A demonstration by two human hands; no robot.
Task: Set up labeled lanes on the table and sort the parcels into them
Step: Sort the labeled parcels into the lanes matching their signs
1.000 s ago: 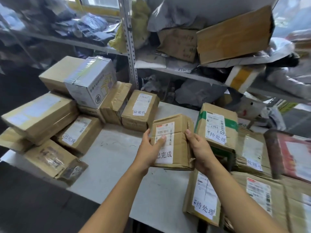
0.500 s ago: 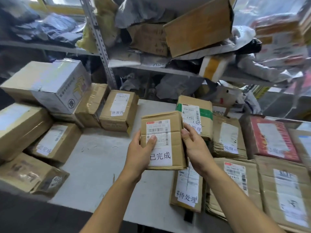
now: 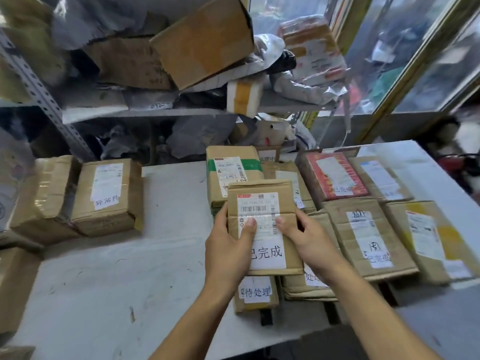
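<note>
Parcel [image 3: 265,227] marked 已完成 is held above the desk [image 3: 104,281], pinched at its sides by the left hand [image 3: 228,245] and right hand [image 3: 309,237], thumbs pressed on the label.

- The held parcel [image 3: 265,224] is brown corrugated cardboard, matt and creased, with a smooth white paper label that has a slight sheen.
- The counter [image 3: 117,281] has a pale, matt top, scuffed and marked with dark scratches.
- The left-hand box [image 3: 106,196] is cardboard wrapped in clear glossy tape that catches the light.
- One parcel [image 3: 233,172] carries a band of shiny green tape.
- The red-topped parcel [image 3: 335,175] looks glossy, like printed, film-covered card.
- The shelf upright [image 3: 39,92] is grey perforated metal, dull in finish.
- Grey mailer bags [image 3: 197,136] on the shelf are crumpled, soft plastic.
</note>
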